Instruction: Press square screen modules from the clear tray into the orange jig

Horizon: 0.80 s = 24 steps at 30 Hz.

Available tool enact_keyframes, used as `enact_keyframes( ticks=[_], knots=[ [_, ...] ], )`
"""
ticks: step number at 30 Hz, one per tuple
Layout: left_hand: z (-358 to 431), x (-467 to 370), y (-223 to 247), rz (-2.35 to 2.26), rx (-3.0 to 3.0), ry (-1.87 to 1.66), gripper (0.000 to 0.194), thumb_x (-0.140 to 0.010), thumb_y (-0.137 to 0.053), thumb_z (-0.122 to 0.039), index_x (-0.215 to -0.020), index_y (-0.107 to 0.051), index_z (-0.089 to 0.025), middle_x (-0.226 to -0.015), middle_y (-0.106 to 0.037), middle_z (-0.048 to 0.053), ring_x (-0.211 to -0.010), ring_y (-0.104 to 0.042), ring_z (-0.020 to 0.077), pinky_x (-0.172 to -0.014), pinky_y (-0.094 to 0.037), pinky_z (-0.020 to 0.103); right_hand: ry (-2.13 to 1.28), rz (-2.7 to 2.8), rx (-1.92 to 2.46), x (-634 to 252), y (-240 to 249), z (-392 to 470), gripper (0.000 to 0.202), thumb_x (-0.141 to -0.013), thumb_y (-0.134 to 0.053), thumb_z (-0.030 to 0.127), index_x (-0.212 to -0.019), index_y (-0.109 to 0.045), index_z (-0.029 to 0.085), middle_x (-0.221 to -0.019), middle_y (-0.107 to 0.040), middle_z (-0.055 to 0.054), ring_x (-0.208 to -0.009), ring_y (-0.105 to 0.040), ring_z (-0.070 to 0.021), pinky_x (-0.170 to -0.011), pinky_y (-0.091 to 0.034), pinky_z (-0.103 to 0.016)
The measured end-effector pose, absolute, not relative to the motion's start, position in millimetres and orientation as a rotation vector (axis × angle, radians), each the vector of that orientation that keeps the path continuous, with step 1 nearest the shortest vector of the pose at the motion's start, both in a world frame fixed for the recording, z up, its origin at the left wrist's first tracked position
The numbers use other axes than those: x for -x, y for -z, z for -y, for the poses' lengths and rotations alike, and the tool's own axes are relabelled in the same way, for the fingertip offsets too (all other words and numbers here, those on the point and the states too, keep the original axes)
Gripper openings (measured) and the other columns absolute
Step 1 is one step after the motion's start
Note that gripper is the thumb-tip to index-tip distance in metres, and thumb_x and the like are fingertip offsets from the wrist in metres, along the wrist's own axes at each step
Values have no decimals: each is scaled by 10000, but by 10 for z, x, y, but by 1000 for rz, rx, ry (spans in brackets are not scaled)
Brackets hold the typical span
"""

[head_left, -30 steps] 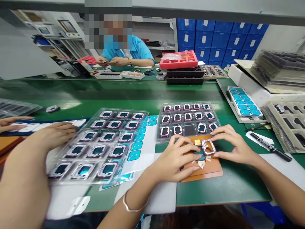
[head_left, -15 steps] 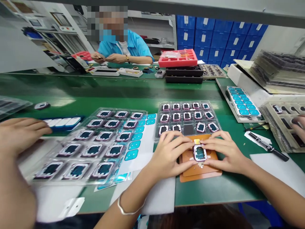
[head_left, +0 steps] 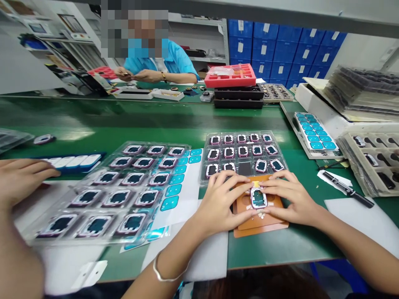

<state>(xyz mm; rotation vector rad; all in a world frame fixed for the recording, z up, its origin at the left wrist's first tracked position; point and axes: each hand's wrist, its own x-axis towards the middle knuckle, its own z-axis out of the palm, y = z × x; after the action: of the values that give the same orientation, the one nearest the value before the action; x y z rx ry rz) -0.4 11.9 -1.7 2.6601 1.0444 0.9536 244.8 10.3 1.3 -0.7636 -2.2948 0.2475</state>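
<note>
A small rounded-square watch case frame point(head_left: 259, 198) with a dark teal centre lies on an orange jig point(head_left: 261, 231). My left hand point(head_left: 222, 203) reaches in from the left, its fingertips at the frame's left and upper edges and the thumb near the lower edge. From the right, my right hand point(head_left: 293, 198) pinches the opposite side with fingers and thumb. At the top of the frame, between the fingertips, is a small yellow piece point(head_left: 256, 183). Small pale bits lie just below the frame.
A clear tray point(head_left: 204, 170) of similar frames stands behind the jig. Another large tray point(head_left: 70, 187) is at left, over sheets of blue stickers point(head_left: 170, 202). A black pen point(head_left: 347, 189) lies at right. A co-worker's hand point(head_left: 21, 182) rests far left; another person point(head_left: 158, 70) sits opposite.
The view has shifted slightly, so the scene sits a little farther left. Another person's hand at the right edge has mostly withdrawn. My hands keep their hold on the frame.
</note>
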Motion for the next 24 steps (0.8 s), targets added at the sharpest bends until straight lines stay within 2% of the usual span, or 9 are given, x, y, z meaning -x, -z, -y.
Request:
enact_keyframes(
  ticks=[10, 14, 16, 19, 22, 24],
  knots=[
    [-117, 0, 14, -1048, -2660, -901, 442, -830, -678, -511, -1179, -661, -239, -1187, -663, 85, -1095, -478, 302, -913, -361, 483, -305, 2304, 786, -2456, 7, -98, 289, -883, -689, 360, -1140, -673, 229, -1185, -687, -74, -1097, -538, -302, -934, -468, -519],
    [-126, -20, 50, -1065, -2585, -846, 380, -830, -681, -505, -1122, -682, -262, -1217, -639, 75, -1131, -445, 312, -949, -349, 518, -371, 2332, 796, -2460, 22, -136, 273, -863, -728, 422, -1044, -682, 223, -1124, -710, -69, -999, -575, -274, -895, -470, -486],
    [-132, -37, 83, -1054, -2499, -886, 371, -841, -675, -506, -1126, -683, -268, -1222, -624, 78, -1147, -431, 306, -972, -360, 520, -389, 2328, 797, -2462, 24, -156, 268, -859, -733, 427, -1026, -669, 227, -1089, -716, -64, -1011, -575, -273, -905, -449, -484],
    [-128, -75, 112, -996, -2398, -892, 531, -822, -664, -590, -1285, -607, -337, -1322, -553, 78, -1215, -393, 315, -1033, -336, 551, -387, 2271, 813, -2465, 42, -176, 351, -836, -750, 437, -1083, -619, 226, -1072, -687, -81, -1058, -569, -287, -927, -423, -493],
    [-110, -105, 93, -930, -2368, -731, 814, -737, -668, -709, -1455, -388, -446, -1499, -369, 65, -1319, -300, 363, -1100, -240, 619, -408, 2188, 808, -2463, 96, -191, 482, -767, -805, 473, -1113, -577, 226, -1085, -632, -97, -1056, -579, -287, -920, -451, -471],
    [-116, -98, 71, -953, -2339, -674, 912, -693, -651, -771, -1483, -306, -474, -1546, -283, 56, -1358, -242, 391, -1125, -186, 638, -545, 2133, 776, -2455, 147, -200, 545, -752, -817, 496, -1149, -551, 234, -1126, -601, -100, -1079, -588, -281, -911, -489, -436]
  ],
)
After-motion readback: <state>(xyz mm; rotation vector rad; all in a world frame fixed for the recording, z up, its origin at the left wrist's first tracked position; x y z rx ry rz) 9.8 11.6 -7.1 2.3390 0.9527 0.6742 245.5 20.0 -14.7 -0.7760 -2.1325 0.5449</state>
